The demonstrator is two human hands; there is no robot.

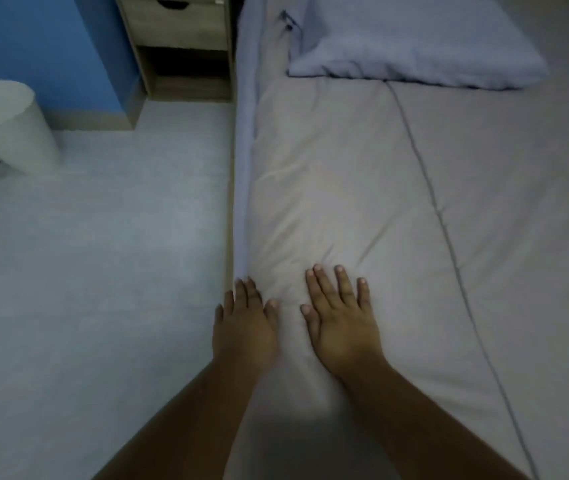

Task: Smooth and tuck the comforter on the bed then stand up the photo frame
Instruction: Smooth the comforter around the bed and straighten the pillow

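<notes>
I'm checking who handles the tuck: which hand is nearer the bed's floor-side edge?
Left. The left hand lies at the comforter edge; the right hand rests flat further in on top.

The comforter (328, 209) runs out past the right and bottom edges, so its far side and foot end cannot be seen, and its left rim drops out of sight along the bed's side. The pillow (414, 39) is cut by the top edge. Only the lower drawer and open shelf of the nightstand (175, 46) show; its top is out of frame. The white bin (6, 126) is clipped at the left edge. Both forearms leave at the bottom, and the whole view is dim and soft
</notes>
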